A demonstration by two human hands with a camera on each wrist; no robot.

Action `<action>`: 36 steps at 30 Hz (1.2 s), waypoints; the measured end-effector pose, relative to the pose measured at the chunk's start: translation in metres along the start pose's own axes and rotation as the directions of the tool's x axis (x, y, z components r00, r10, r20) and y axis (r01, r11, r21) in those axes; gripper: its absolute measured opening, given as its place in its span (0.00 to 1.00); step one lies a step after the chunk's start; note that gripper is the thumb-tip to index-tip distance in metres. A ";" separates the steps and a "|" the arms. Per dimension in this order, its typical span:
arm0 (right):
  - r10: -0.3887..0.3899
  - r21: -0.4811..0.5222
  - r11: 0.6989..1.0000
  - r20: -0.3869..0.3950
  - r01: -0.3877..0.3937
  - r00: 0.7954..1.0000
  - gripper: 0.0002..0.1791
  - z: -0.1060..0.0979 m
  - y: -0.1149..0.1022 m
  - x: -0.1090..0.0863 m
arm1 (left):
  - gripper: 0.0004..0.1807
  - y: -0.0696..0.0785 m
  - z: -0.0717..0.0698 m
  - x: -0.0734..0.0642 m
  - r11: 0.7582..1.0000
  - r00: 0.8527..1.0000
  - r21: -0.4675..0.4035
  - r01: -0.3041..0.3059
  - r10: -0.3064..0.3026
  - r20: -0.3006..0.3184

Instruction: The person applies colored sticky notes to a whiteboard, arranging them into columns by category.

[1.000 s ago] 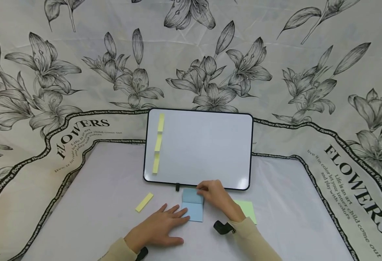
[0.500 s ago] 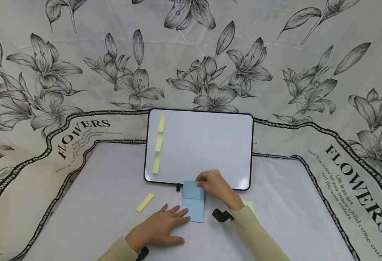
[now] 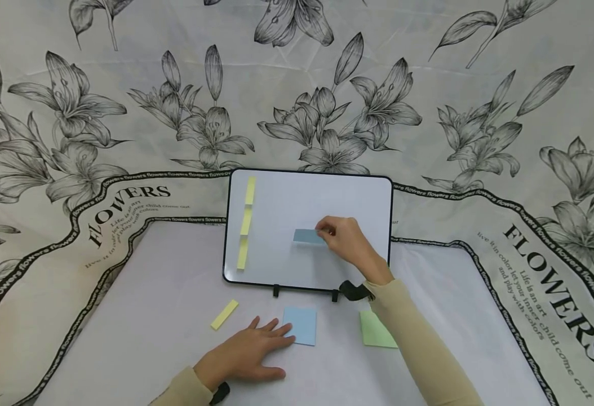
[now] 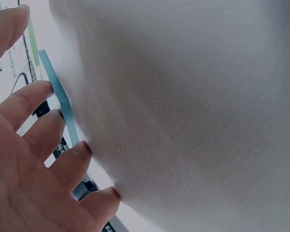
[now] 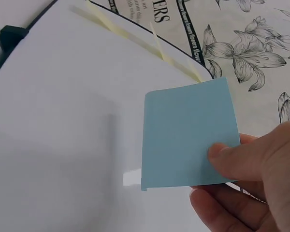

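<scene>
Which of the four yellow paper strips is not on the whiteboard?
The slanted strip lying on the white cloth, just beyond the left hand. The other three strips form a column along the left edge of the whiteboard.

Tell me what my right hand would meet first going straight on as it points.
Your right hand, pinching a blue sticky note, would likely meet the whiteboard; depth is unclear.
</scene>
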State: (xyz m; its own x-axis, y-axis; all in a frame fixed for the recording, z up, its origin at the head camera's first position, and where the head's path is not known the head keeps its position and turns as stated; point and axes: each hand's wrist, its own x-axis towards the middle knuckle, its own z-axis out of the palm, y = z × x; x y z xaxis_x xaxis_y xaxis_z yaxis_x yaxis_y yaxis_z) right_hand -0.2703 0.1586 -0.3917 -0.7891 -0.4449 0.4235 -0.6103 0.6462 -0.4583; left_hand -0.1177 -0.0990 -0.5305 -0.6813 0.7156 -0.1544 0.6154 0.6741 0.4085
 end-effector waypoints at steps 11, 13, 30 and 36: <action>0.017 -0.074 0.997 0.003 -0.016 1.000 0.08 -0.023 -0.004 0.043 | 0.37 -0.006 0.003 0.000 0.999 0.999 -0.002 -0.043 0.043 -0.028; 0.019 -0.080 0.997 -0.015 -0.020 1.000 0.08 -0.026 -0.005 0.050 | 0.37 -0.007 0.003 0.001 0.999 0.999 -0.001 -0.045 0.045 -0.029; 0.037 -0.109 0.993 -0.111 -0.049 0.993 0.08 -0.040 -0.004 0.089 | 0.37 -0.007 0.001 0.000 0.998 0.998 -0.026 -0.053 0.053 -0.015; 0.019 -0.127 0.991 -0.122 -0.035 0.992 0.08 -0.039 -0.002 0.096 | 0.36 -0.007 -0.001 -0.001 0.998 0.999 -0.041 -0.047 0.047 -0.006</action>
State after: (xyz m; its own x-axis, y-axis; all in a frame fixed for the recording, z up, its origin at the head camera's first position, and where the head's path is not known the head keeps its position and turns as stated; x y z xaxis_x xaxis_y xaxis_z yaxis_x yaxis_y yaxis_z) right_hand -0.3420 0.1391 -0.3196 -0.7863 -0.3536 0.5067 -0.5686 0.7350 -0.3695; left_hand -0.1222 -0.1047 -0.5325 -0.6542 0.7451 -0.1297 0.6299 0.6317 0.4520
